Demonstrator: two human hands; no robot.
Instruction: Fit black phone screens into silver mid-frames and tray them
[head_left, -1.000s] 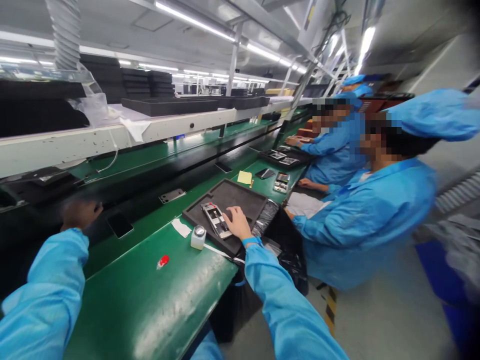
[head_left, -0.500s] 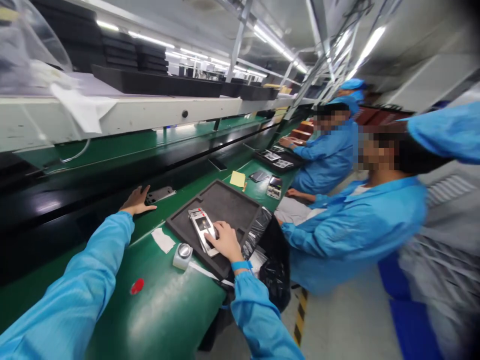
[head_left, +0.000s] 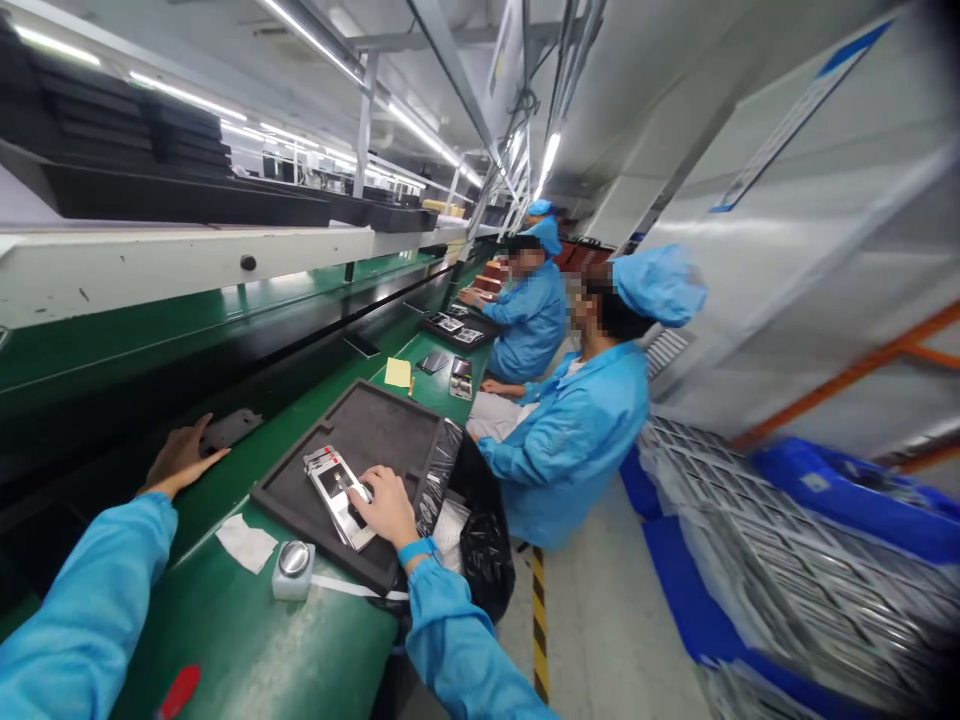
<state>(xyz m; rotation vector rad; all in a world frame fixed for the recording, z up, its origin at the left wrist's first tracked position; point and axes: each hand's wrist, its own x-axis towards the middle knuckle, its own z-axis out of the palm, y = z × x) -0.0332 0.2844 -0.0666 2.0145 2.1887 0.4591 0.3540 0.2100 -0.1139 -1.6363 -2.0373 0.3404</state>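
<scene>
Several phone frames (head_left: 336,492) lie on the black tray (head_left: 379,425), beneath the right hand (head_left: 388,508); its grip cannot be determined. Left hand (head_left: 177,458): fingers spread, near a grey plate (head_left: 235,426).

The bench (head_left: 330,640) holds two dark trays (head_left: 367,420), one bottle (head_left: 291,583) and one yellow notepad (head_left: 397,372).

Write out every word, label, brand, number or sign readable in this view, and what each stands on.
No text can be read.
Wall strip with blue ends: any lettering is too blurred.
Pale patch on the blue bin: too small to read.
Phone parts at the right hand: red marks, no legible characters.
Yellow note: no legible writing.
</scene>
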